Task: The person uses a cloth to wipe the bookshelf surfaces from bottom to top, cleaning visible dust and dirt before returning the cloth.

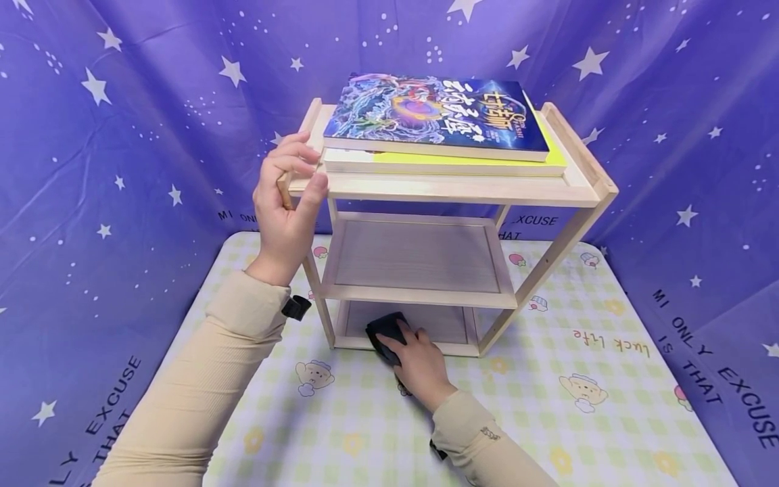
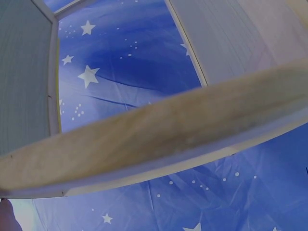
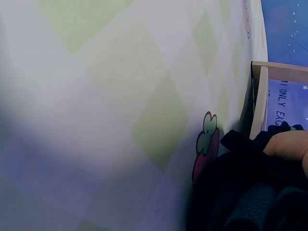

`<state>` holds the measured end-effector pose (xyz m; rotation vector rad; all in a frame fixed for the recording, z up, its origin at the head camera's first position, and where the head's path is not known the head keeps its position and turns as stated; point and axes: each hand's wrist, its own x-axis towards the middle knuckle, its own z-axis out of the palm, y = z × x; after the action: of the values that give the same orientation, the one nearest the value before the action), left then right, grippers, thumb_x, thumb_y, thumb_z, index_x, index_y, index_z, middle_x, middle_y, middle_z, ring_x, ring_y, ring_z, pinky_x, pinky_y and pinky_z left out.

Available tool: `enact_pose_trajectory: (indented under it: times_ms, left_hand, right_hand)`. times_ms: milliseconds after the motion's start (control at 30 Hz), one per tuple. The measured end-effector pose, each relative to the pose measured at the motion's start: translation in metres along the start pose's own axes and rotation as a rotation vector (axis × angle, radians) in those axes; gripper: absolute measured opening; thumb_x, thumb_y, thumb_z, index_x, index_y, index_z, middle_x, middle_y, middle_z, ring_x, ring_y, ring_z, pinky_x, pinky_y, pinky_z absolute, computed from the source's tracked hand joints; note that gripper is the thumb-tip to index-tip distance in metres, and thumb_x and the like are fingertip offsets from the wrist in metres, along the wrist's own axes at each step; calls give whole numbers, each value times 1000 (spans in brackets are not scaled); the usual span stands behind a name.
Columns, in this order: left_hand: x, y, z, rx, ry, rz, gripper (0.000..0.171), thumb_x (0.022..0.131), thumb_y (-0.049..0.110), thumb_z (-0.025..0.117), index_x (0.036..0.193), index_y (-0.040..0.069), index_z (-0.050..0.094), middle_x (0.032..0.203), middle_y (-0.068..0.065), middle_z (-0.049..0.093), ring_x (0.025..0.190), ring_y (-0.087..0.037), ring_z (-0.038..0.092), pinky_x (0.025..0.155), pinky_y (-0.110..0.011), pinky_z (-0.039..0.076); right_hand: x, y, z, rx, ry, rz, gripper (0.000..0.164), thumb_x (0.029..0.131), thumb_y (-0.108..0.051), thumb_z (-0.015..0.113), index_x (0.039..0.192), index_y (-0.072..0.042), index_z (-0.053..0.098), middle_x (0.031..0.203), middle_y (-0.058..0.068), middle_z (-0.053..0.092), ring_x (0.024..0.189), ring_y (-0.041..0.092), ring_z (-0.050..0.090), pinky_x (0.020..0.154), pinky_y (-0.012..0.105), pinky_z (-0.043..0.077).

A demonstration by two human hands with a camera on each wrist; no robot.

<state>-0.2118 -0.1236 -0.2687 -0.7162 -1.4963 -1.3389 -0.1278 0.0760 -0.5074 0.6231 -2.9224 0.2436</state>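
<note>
A three-tier wooden shelf rack (image 1: 420, 295) stands on the table. My left hand (image 1: 289, 193) holds the left end of its top tier, fingers over the side rail and thumb at the front corner. In the left wrist view the rack's wooden frame (image 2: 159, 130) crosses the picture, and only a fingertip (image 2: 7, 216) shows. Low at the front, my right hand (image 1: 420, 362) grips a black cloth (image 1: 385, 328) against the bottom tier's front edge, left of its middle. The right wrist view shows the bunched dark cloth (image 3: 231, 192) under the thumb (image 3: 288, 144).
Two books lie stacked on the top tier: a blue illustrated one (image 1: 426, 115) above a yellow-and-white one (image 1: 462, 164). A checked cloth (image 1: 523, 419) with cartoon prints covers the table. Purple star-patterned curtains (image 1: 152, 101) enclose the back and sides.
</note>
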Motion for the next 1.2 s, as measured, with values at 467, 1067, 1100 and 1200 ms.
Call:
enact_pose_trajectory:
  times_ms: [467, 1067, 1100, 1200]
  left_hand:
    - [0, -1, 0, -1, -2, 0, 55, 93, 43, 61, 87, -11, 50, 99, -28, 61, 125, -37, 55, 114, -46, 38]
    - [0, -1, 1, -7, 10, 12, 54, 93, 41, 62, 86, -11, 50, 98, -29, 61, 124, -38, 56, 115, -46, 38]
    - [0, -1, 1, -8, 10, 12, 54, 93, 41, 62, 86, -11, 50, 98, -29, 61, 124, -38, 56, 115, -46, 38]
    - [0, -1, 1, -7, 9, 12, 53, 93, 41, 62, 86, -11, 50, 98, -29, 61, 124, -38, 56, 115, -46, 38]
  right_hand:
    - [-5, 5, -1, -8, 10, 19, 63, 77, -18, 80, 134, -35, 61, 143, 13, 55, 111, 37, 59, 49, 27, 43]
    - [-10, 12, -2, 4, 34, 63, 67, 73, -13, 79, 134, -35, 61, 143, 12, 55, 107, 36, 60, 55, 31, 48]
    - [-10, 13, -2, 3, 35, 63, 68, 73, -13, 79, 134, -35, 61, 143, 12, 55, 107, 36, 60, 54, 30, 47]
    - [-11, 14, -3, 9, 39, 65, 68, 73, -13, 80, 135, -35, 61, 144, 13, 54, 106, 35, 60, 51, 28, 44]
